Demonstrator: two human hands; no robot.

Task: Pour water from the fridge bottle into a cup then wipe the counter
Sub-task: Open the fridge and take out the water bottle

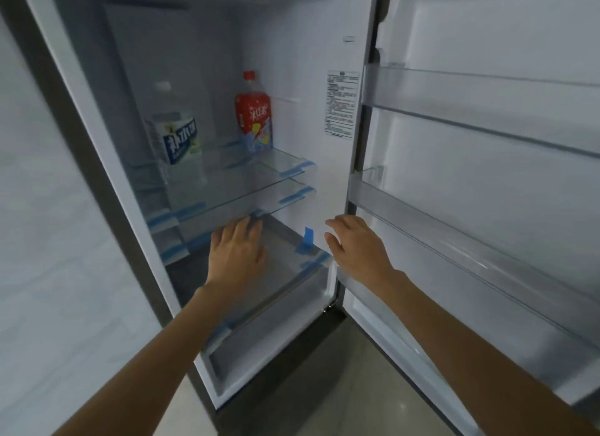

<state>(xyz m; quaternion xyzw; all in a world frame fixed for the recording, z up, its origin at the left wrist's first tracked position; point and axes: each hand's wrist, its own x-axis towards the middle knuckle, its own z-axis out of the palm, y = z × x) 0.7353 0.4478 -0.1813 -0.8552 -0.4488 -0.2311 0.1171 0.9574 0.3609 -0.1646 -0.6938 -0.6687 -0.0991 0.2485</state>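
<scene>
**fridgewatcher:** Two bottles were sitting on the top glass shelf (285,163) of the open fridge (302,62). Clear water bottle (173,127) with a white cap and a blue-and-white label stood on the left side, and a red-capped drink bottle (253,117) with a red label stood further right and back. They were apart, not touching.

**coldone22:** And the hands? Had either grabbed anything?

**fridgewatcher:** Nope. Both arms were stretched out toward the lower part of the compartment. The left hand (235,252) was in front of the drawer cover (285,244) under the glass shelves, grip spread, fingers straight and holding nothing. Couldn't tell if it actually touched the cover. The right hand (355,244) was beside the right inner wall, near where the open door (487,150) hinges, grip relaxed and open too, empty.

**coldone22:** So the water bottle was well above both hands?

**fridgewatcher:** Yeah, up on that top shelf, untouched. Bits of blue tape (306,241) were stuck on the shelf edges and the drawer cover. Door racks (454,111) on the right showed nothing in them that I could make out. Frame was a bit blurry.
</scene>
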